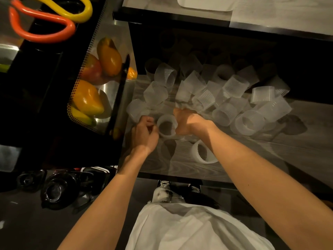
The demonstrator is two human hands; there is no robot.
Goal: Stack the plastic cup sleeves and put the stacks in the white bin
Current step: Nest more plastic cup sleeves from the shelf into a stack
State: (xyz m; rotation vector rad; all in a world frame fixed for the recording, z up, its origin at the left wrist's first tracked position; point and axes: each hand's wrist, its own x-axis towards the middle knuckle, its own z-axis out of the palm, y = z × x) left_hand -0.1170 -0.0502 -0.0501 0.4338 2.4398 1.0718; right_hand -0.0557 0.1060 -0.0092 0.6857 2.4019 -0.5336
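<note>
A translucent ribbed cup sleeve [167, 126] stands between the two hands near the front edge of the wooden shelf [234, 159], its open mouth facing up toward the camera, so its long axis runs roughly vertical. The left hand [145, 132] touches it at nine o'clock, fingers curled and pinching the rim. The right hand [187, 121] presses against it at three o'clock, wrist bent down and fingers hidden on the far side, so I cannot tell what they grasp. Both forearms reach in from six o'clock. Another sleeve [204, 152] lies on its side at five o'clock, under the right forearm. The loose pile of sleeves [225, 98] spreads from twelve to three o'clock, nearer the right hand. A white bin [205, 3] sits at twelve o'clock, well apart.
</note>
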